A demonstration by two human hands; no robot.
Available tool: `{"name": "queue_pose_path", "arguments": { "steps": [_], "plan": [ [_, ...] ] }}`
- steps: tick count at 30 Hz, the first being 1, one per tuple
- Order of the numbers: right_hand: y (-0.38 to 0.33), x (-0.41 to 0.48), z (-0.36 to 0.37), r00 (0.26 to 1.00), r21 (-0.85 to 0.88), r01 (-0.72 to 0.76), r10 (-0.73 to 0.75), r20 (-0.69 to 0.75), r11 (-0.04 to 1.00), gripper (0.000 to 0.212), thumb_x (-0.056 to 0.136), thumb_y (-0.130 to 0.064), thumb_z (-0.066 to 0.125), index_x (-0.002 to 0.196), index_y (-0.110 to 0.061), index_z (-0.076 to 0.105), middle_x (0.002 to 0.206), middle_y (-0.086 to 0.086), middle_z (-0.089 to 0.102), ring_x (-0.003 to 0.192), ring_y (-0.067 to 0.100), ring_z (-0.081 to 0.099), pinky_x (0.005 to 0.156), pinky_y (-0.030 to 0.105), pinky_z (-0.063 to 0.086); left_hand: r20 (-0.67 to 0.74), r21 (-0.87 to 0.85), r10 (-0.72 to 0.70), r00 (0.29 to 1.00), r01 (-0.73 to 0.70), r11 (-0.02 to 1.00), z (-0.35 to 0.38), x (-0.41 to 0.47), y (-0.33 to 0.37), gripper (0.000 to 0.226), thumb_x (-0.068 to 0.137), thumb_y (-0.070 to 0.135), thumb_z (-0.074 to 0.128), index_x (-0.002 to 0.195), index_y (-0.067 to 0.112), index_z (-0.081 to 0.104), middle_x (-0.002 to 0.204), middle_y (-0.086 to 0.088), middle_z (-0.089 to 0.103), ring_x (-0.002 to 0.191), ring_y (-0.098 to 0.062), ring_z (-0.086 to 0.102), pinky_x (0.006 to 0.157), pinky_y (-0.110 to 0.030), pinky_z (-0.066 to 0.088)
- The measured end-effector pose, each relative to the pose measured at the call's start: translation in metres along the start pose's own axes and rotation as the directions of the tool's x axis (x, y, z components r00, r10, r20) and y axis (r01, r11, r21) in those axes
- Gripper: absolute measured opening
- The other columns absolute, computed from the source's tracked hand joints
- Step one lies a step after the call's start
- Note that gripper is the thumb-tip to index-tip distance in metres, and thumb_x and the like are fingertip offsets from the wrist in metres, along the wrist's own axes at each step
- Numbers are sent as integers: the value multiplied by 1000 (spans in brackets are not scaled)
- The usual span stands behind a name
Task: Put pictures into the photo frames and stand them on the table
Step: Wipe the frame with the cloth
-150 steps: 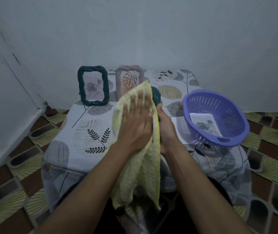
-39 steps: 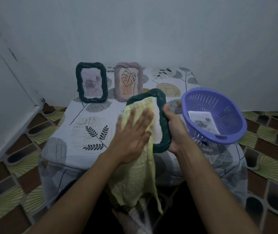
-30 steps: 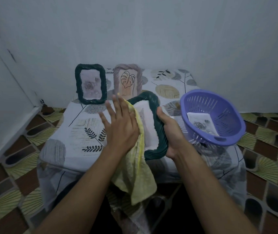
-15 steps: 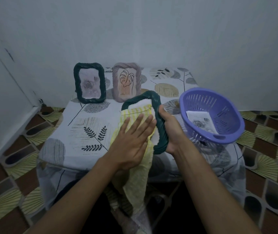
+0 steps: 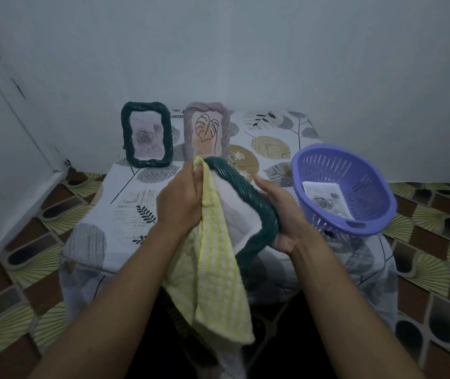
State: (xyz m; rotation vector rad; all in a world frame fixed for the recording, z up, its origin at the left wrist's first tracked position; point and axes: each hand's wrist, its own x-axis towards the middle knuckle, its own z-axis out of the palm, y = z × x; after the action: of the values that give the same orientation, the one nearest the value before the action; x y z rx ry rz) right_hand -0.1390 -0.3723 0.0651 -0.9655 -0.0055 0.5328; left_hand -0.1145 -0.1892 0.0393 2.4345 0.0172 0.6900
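My right hand [image 5: 281, 214] grips the right edge of a dark green rope-edged photo frame [image 5: 248, 198], held tilted above the table's near edge. My left hand [image 5: 180, 201] grips a yellow cloth [image 5: 215, 269] bunched against the frame's top left corner; the cloth hangs down and hides the frame's left side. A green frame with a rose picture [image 5: 147, 134] and a mauve frame with a leaf drawing [image 5: 206, 131] stand upright at the back of the table. A loose rose picture [image 5: 325, 198] lies in the purple basket [image 5: 366, 214].
The low table has a leaf-print cover [image 5: 125, 203] and sits against a grey wall. The purple basket stands at the table's right edge. Patterned floor tiles [image 5: 26, 255] surround the table on both sides.
My left hand went from pressing the cloth flat on the frame's face to gripping it bunched at the top left corner. My right hand tilted the frame flatter.
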Motion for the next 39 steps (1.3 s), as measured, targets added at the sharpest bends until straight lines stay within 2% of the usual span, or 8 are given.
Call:
{"name": "queue_pose_path", "arguments": {
  "steps": [4,7,11,16,22,26,31,39],
  "plan": [
    [17,2,2,985,196,169,-159,-63,966,49,104,-41,38,124,-7,66,129,18,64,121,34,60,106,48,45,-114,-36,-368,923,367,930,0,7,-2,46,107,44,19,106,10,51,101,-19,64,96,-39,59,70,-38,32],
    [30,8,13,966,168,222,-194,-171,960,54,102,-54,34,100,-25,80,114,8,74,108,27,69,100,51,50,-142,-56,-399,906,395,917,1,8,4,48,107,44,17,109,10,51,110,-17,62,101,-38,58,72,-38,31],
    [38,12,25,898,-73,291,-299,-323,954,54,94,-60,41,118,-20,67,126,26,62,120,44,57,101,63,46,-1,125,-283,959,281,951,11,1,13,56,105,36,18,154,9,17,158,-16,27,144,-34,28,110,-52,26],
    [32,17,18,855,-368,276,-401,-327,888,54,103,-53,32,85,-15,67,77,-7,70,74,7,66,69,23,53,320,175,122,939,-186,967,16,-23,41,87,71,36,-28,151,3,-23,157,-19,-32,144,-35,-33,120,-53,-12],
    [26,7,18,837,-292,313,-408,-365,904,60,92,-68,47,81,-10,61,65,5,54,66,22,53,65,38,46,341,155,483,806,-555,817,18,-26,12,61,99,49,-9,156,27,-13,165,1,-14,152,-22,-15,122,-54,0],
    [28,2,22,820,-239,331,-404,-406,913,89,84,-73,51,111,12,56,103,46,51,84,31,55,75,45,43,187,176,152,970,-186,967,11,2,-3,62,96,61,-4,155,42,-10,166,10,-7,153,-22,-4,118,-60,-3],
    [23,5,27,840,-286,319,-410,-357,903,73,90,-66,49,104,4,64,116,37,60,99,48,63,90,66,46,1,57,-175,985,174,983,2,19,19,65,99,53,11,147,15,33,152,-13,39,140,-32,33,117,-53,18],
    [18,16,15,893,-303,280,-363,-266,911,41,106,-42,39,93,-23,73,92,-3,78,91,9,72,86,29,55,185,18,364,913,-374,927,10,-20,58,69,96,38,8,156,4,14,164,-14,13,153,-23,2,123,-48,2]
  ]
}}
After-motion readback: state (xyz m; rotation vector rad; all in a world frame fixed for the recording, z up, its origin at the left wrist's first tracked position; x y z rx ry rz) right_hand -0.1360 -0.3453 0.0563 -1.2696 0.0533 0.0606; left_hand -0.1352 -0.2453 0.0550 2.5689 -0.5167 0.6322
